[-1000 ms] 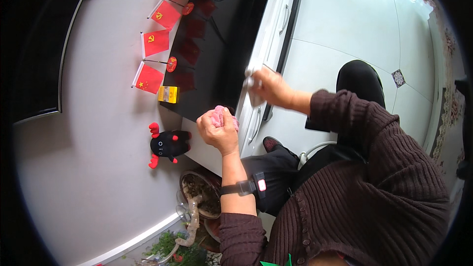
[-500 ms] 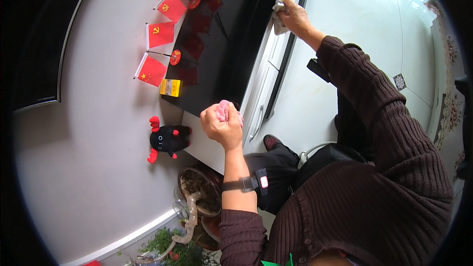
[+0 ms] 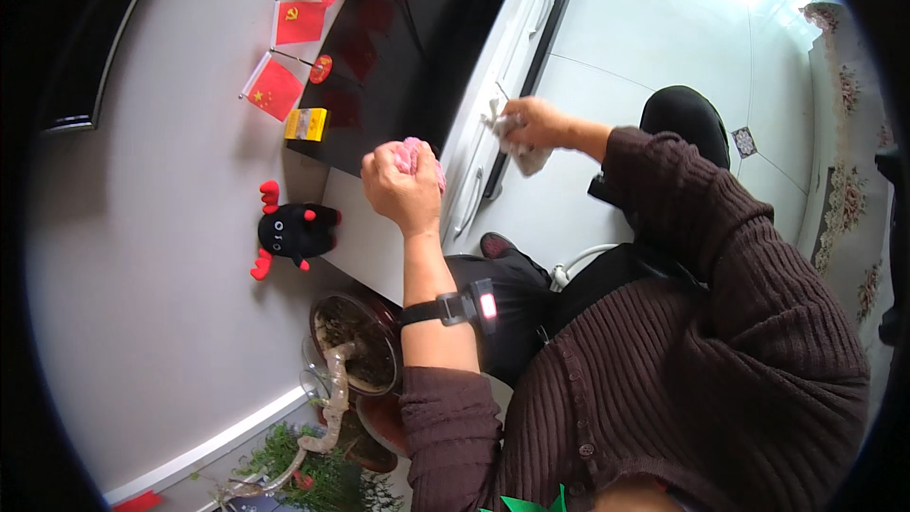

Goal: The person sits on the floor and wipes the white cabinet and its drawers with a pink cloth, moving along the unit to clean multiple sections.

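Note:
My left hand is closed around a bunched pink cloth, held by the near end of the black-topped white cabinet. Pink fabric shows between the fingers and thumb. My right hand grips a crumpled whitish-grey cloth at the cabinet's drawer front, close to the drawer handles. Part of that cloth hangs below the fingers. Whether it presses on the drawer front I cannot tell.
Small red flags on stands and a yellow box line the cabinet's wall side. A black plush toy with red antlers is beside its end. A potted plant stands nearer me. A screen hangs on the wall.
My right hand has come nearer along the cabinet front with the whitish-grey cloth, toward my left hand. The left still holds the pink cloth. The whole view has shifted a little.

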`<state>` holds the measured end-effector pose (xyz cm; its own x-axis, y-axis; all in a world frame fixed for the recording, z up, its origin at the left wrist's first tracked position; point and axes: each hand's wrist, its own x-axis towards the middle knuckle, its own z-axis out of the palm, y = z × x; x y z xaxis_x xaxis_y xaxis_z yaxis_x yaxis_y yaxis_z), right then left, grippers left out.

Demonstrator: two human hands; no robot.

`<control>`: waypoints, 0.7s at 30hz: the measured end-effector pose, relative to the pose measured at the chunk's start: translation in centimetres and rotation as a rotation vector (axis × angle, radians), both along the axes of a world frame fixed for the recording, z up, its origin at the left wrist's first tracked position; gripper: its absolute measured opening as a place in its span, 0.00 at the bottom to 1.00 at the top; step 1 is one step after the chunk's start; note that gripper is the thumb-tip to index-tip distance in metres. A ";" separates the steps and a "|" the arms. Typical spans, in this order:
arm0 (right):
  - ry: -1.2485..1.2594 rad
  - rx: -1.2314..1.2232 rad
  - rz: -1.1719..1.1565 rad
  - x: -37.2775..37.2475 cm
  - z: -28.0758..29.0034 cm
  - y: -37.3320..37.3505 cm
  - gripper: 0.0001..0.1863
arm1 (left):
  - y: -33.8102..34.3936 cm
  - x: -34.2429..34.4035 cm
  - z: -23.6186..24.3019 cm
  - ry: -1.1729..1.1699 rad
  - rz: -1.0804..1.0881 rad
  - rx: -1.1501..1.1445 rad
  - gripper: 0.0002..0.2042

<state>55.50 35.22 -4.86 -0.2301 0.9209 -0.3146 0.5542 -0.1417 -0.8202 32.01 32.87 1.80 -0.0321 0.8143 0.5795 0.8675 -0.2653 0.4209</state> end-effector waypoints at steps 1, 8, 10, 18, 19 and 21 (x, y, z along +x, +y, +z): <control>-0.041 -0.010 -0.039 1.2 -0.5 0.5 0.19 | 0.0 0.0 0.0 -0.020 0.001 -0.022 0.13; 0.083 -0.157 -0.460 6.0 -5.7 3.8 0.23 | 0.0 0.0 0.0 -0.028 -0.038 0.010 0.11; 0.252 -0.127 -0.534 5.7 -6.5 4.5 0.15 | 0.0 0.1 0.0 -0.026 -0.018 0.005 0.11; 0.113 -0.011 -0.359 3.2 -8.5 8.0 0.25 | 0.1 1.3 0.3 -0.048 0.007 -0.016 0.10; 0.120 -0.033 -0.377 3.6 -8.7 8.7 0.25 | 0.1 1.3 0.4 -0.049 0.020 -0.038 0.10; 0.136 -0.043 -0.394 4.8 -8.9 11.1 0.23 | 0.2 1.4 0.5 -0.061 0.020 -0.058 0.10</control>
